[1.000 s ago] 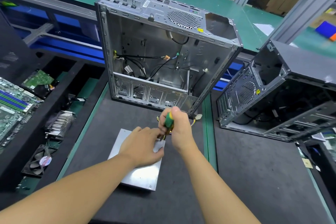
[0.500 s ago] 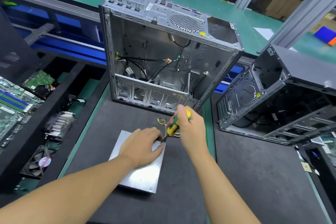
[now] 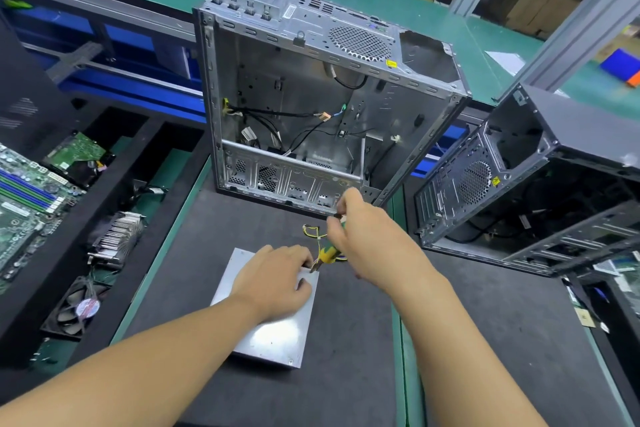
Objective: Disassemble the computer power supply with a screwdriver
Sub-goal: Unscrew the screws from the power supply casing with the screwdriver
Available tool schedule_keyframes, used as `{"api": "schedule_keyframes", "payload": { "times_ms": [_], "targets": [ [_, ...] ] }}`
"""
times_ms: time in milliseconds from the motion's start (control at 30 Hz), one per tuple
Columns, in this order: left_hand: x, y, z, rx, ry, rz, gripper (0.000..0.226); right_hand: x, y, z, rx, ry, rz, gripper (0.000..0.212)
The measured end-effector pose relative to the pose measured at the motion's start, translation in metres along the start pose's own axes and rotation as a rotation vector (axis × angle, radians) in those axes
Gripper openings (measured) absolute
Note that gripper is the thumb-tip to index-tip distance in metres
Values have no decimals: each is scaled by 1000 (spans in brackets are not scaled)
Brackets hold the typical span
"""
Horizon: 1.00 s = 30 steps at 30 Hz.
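1. Far left, beside the mat (image 3: 346,374): board (image 3: 24,198), heatsink (image 3: 116,239) and fan (image 3: 74,308), all untouched.
2. Centre, flat on the mat: PSU (image 3: 273,336), a bare metal box just in front of the open case (image 3: 311,87), with yellow wires (image 3: 310,230) trailing from its far end.
3. Left hand (image 3: 273,282): laid on the far right part of the PSU lid, fingers close together and bent down onto the metal, pressing the box to the mat.
4. Screwdriver (image 3: 327,253): green-and-yellow handle, slanted down to the left, tip at the far right corner of the lid, just beside the left fingertips. Screw too small to make out.
5. Right hand (image 3: 370,243): fingers curled round the upper part of the handle, gripping it.
6. Handling, as judged: rigid sheet steel, probably weighty for its bulk, smooth and apt to slide under a sideways push. Sheet edges likely sharp. Wires soft, not for pulling. Best held flat from above or by the two long sides, clear of the screw corners.
7. Right: second case (image 3: 588,135), dark, well apart from both hands.
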State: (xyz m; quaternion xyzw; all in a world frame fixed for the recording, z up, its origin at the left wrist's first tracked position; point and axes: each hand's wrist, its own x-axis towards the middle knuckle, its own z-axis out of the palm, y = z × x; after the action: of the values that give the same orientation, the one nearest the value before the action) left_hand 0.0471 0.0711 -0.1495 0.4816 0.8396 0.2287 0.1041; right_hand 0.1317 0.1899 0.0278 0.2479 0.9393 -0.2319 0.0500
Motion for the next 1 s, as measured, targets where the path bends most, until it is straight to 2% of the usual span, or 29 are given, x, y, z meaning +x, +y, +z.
{"api": "schedule_keyframes", "payload": {
  "times_ms": [67,167,267,300,467,667,767,867,933,1000],
  "targets": [
    [2,1,1,68,-18,-9,21,-4,-9,1,-111,-41,-22,21],
    [4,3,2,166,-34,-14,26,-1,-23,4,-198,-86,6,35],
    [4,2,6,215,-44,-30,41,7,-29,-1,-562,-107,51,37],
    [5,2,7,231,-45,-41,48,8,-28,-2,-613,-92,48,34],
    [6,4,9,305,-63,-98,66,15,-28,5,-441,-1,-16,23],
    [2,8,13,323,-37,-177,74,14,-32,-16,-350,-252,-83,24],
    [1,7,14,311,-33,-186,75,9,-34,-22,-380,-353,-109,21],
    [2,5,12,296,-38,-170,72,8,-33,-21,-380,-373,-62,27],
    [2,5,10,279,-25,-156,67,10,-30,-23,-376,-348,43,32],
    [2,5,9,267,-12,-145,65,12,-24,-24,-486,-300,95,30]
  ]
}}
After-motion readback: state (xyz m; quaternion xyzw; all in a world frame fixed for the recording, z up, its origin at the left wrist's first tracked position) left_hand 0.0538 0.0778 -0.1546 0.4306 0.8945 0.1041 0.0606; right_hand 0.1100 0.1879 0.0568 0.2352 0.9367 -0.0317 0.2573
